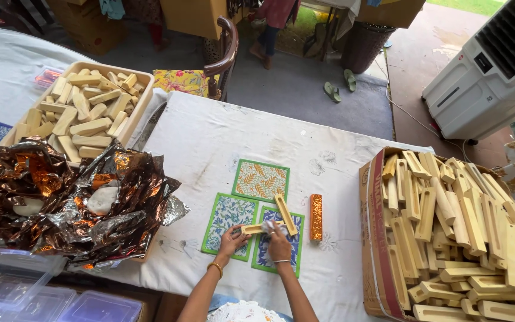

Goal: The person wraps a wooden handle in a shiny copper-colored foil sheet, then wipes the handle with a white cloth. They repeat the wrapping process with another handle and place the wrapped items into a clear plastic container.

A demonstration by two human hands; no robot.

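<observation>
Visibly pale, slotted wooden frame (253,228), hand-held

A cloth-covered table (210,137) carried three patterned cards (261,179) at its centre, a foil-wrapped bar (316,217) at three o'clock, crumpled foil (61,197) at nine, and a tray (141,98) at ten.

Tray of wooden blocks (87,107), crumpled foil (67,197), white air cooler (490,71), chair (222,56).
</observation>
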